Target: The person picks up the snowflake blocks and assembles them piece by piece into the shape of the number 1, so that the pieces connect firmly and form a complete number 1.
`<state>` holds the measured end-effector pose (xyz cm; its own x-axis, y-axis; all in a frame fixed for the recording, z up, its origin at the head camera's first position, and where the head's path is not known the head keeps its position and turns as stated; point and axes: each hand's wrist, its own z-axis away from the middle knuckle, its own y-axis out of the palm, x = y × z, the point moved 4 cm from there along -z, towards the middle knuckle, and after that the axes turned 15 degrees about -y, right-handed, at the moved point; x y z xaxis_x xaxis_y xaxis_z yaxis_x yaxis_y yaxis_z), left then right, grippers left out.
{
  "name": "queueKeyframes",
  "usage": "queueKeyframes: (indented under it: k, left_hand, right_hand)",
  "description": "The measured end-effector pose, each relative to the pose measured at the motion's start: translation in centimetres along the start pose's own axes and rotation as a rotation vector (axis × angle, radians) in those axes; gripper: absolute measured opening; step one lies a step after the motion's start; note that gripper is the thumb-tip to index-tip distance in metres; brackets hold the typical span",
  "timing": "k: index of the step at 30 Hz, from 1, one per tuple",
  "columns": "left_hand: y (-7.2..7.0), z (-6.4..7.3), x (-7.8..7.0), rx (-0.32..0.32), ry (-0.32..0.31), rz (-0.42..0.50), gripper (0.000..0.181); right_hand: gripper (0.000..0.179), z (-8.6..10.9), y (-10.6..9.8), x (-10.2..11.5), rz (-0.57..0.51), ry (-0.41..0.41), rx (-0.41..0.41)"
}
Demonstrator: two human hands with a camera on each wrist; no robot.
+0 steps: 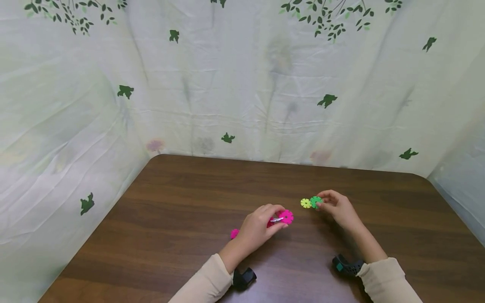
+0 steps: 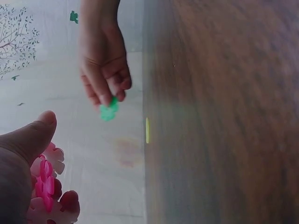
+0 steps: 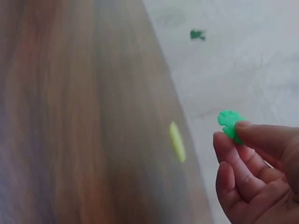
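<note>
In the head view my left hand (image 1: 254,226) holds several notched, flower-shaped plastic discs joined together. A bright pink disc (image 1: 286,217) sticks out past its fingertips, beside a whitish edge. The left wrist view shows deep pink discs (image 2: 45,185) set against paler pink ones (image 2: 55,211), partly hidden by the hand. My right hand (image 1: 340,210) pinches a green notched disc (image 3: 230,123) between thumb and fingers. A yellow notched disc (image 1: 305,203) appears just left of the green one in the head view. Both wrist views show the yellow disc edge-on, apart from the green one.
Another pink piece (image 1: 234,233) shows beside my left wrist, partly covered by it. The brown wooden table (image 1: 182,189) reaches back to a pale curtain (image 1: 250,97) printed with leaves and birds. Dark bands with small devices (image 1: 244,278) sit on both wrists.
</note>
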<state>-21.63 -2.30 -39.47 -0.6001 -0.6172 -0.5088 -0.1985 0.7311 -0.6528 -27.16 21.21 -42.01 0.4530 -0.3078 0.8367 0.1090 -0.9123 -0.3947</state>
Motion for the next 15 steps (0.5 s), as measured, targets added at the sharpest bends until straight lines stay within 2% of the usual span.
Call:
queueKeyframes:
  k: [6,15]
  left_hand:
    - [0.0,-0.1,0.0,0.001,-0.005,0.008,0.035]
    - [0.0,-0.1,0.0,0.014,-0.023,0.017,0.035]
  right_hand:
    - [0.023,0.2,0.8,2.5,0.0,-0.083,0.021]
    - [0.014,0.6,2.2,5.0,-0.124,-0.204,0.089]
